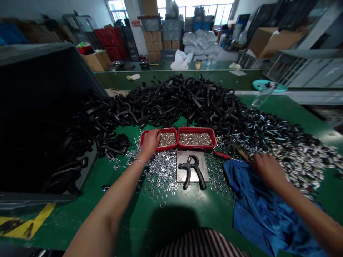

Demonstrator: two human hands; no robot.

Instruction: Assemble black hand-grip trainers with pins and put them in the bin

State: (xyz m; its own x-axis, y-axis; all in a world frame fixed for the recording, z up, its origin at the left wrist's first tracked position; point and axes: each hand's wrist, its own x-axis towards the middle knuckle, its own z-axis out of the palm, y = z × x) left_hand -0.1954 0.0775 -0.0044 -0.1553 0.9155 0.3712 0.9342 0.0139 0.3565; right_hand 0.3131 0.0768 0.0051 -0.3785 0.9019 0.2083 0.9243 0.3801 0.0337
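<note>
Overexposed windows [220, 12], stretched edges

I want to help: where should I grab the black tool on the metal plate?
Probably by the right leg of the black tool, from the near side: it lies flat, legs spread toward the person, ends poking past the near edge of the metal plate.

Lies flat on a metal plate [181, 155] as a black, splayed-legged hand grip [194, 166]; lies loose in the left red tray [168, 147] as small silvery pins [168, 139].
</note>
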